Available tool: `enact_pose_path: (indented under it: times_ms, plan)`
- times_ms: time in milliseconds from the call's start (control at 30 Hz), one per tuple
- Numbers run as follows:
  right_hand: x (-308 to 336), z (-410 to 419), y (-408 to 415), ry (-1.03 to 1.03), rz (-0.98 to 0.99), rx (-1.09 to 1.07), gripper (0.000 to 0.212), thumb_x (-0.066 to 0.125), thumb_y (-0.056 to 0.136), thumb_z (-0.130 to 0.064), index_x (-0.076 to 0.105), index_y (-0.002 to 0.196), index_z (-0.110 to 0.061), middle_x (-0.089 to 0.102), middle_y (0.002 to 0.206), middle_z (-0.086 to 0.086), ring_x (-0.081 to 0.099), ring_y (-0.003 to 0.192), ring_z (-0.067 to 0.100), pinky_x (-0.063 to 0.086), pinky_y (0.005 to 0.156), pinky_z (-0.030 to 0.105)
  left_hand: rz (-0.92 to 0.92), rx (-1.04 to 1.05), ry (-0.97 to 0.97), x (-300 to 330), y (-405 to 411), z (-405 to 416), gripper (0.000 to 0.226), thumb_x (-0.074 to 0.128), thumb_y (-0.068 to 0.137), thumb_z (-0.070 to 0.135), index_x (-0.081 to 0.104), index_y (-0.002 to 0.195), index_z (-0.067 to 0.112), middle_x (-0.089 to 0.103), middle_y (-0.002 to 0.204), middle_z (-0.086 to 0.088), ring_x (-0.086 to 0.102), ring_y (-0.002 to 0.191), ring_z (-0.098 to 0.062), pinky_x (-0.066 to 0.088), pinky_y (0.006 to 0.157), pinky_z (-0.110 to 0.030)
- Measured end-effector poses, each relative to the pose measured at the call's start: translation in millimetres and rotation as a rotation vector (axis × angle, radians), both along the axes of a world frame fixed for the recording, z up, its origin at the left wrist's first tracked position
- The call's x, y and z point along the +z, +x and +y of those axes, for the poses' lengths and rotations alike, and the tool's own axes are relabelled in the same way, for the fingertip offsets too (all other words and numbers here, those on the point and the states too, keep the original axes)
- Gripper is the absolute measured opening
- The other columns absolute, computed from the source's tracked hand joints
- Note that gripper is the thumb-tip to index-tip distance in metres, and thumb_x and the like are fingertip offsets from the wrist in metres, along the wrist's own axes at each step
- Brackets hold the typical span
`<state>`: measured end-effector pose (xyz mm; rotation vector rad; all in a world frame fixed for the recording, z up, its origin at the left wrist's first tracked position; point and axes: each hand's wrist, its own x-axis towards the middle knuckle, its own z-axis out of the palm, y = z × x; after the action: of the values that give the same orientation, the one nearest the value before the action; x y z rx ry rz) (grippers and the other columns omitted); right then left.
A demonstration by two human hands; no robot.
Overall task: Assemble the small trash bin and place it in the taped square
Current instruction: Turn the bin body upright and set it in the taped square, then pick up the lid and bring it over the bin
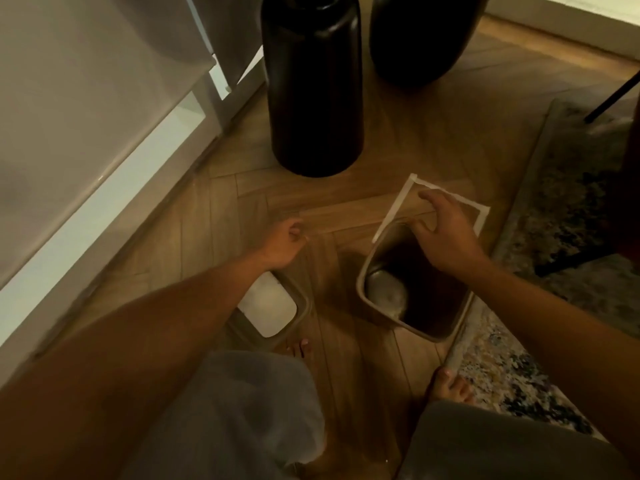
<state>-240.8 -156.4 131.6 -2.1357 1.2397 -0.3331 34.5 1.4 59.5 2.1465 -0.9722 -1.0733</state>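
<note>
The small bin body [377,308], beige-rimmed and dark inside, stands upright on the wooden floor with its open top towards me. A pale grey rounded patch [388,289] shows at its bottom. Its far rim overlaps the near edge of the white taped square [394,206]. My right hand [446,233] hovers over that far rim with fingers spread, thumb close to the rim; I cannot tell if it touches. The lid [273,306], white in a beige frame, lies flat on the floor to the left, partly under my left forearm. My left hand [282,242] is loosely curled above the floor, holding nothing.
Two tall black vessels [313,84] [420,36] stand just beyond the taped square. A white cabinet [86,140] runs along the left. A patterned rug [568,209] and black furniture legs [609,98] lie to the right. My knees and bare feet [450,386] are at the bottom.
</note>
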Motion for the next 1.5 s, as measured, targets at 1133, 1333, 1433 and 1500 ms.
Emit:
enact_pose_path:
  times_ms: [1133, 1333, 1433, 1500]
  plan:
    - [-203, 123, 227, 0.555, 0.26, 0.135, 0.057, 0.058, 0.105, -0.032, 0.044, 0.155, -0.01, 0.051, 0.153, 0.014, 0.054, 0.134, 0.033, 0.037, 0.093, 0.025, 0.121, 0.249, 0.394, -138, 139, 206, 0.06, 0.056, 0.1, 0.034, 0.038, 0.15, 0.007, 0.049, 0.148, -0.017, 0.05, 0.133, -0.032, 0.038, 0.112, -0.042]
    - [-227, 147, 210, 0.708, 0.382, 0.144, 0.054, 0.066, 0.099, -0.035, 0.055, 0.144, -0.009, 0.062, 0.142, 0.016, 0.062, 0.123, 0.037, 0.053, 0.102, 0.047, 0.142, 0.111, 0.421, -143, 124, 207, 0.052, 0.048, 0.103, 0.045, 0.047, 0.147, 0.018, 0.047, 0.152, -0.008, 0.048, 0.129, -0.023, 0.034, 0.098, -0.027]
    - [-227, 147, 208, 0.737, 0.407, 0.155, 0.047, 0.07, 0.096, -0.033, 0.062, 0.135, -0.009, 0.068, 0.131, 0.015, 0.066, 0.114, 0.036, 0.055, 0.098, 0.05, 0.164, 0.086, 0.419, -135, 121, 199, 0.052, 0.05, 0.1, 0.047, 0.049, 0.146, 0.023, 0.056, 0.141, -0.005, 0.053, 0.111, -0.015, 0.042, 0.088, -0.027]
    - [-211, 139, 206, 0.734, 0.348, 0.131, 0.041, 0.07, 0.095, -0.035, 0.065, 0.127, -0.01, 0.07, 0.123, 0.013, 0.067, 0.109, 0.034, 0.057, 0.096, 0.05, 0.176, 0.079, 0.364, -113, 117, 184, 0.054, 0.052, 0.098, 0.05, 0.049, 0.146, 0.026, 0.06, 0.138, -0.003, 0.057, 0.109, -0.014, 0.046, 0.085, -0.027]
